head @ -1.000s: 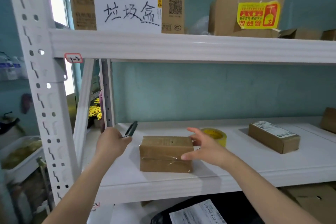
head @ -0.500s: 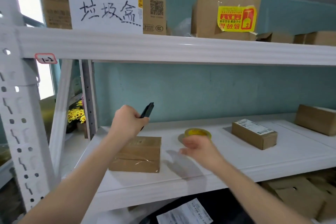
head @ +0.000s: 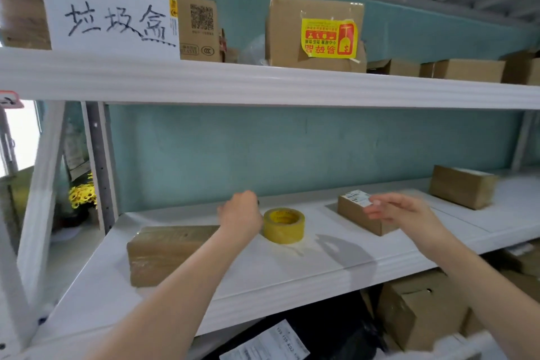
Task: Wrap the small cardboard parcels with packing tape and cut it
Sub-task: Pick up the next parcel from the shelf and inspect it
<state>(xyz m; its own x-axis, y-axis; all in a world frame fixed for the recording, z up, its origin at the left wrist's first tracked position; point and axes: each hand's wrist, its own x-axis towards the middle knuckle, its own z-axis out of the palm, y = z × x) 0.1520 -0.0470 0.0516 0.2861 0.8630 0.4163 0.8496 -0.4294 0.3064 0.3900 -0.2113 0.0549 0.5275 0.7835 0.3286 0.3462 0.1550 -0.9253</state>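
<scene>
A taped parcel (head: pixel 163 251) is laid at the left of the shelf (head: pixel 292 278). The left hand (head: pixel 241 213) is held just beside the tape roll (head: pixel 284 225), fingers curled; any grip cannot be told. The right hand (head: pixel 400 210) is held with fingers loosely spread over a labelled parcel (head: pixel 353 215).

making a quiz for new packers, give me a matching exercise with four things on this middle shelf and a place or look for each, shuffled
Things
1. tape roll
2. taped parcel
3. labelled parcel
4. third parcel

Descriptions
A. white label on top, behind the fingers of the right hand
B. furthest right of the four
C. yellow, just right of the left hand
D. left end of the shelf, partly behind the left forearm

Pairs: 1-C, 2-D, 3-A, 4-B
</scene>
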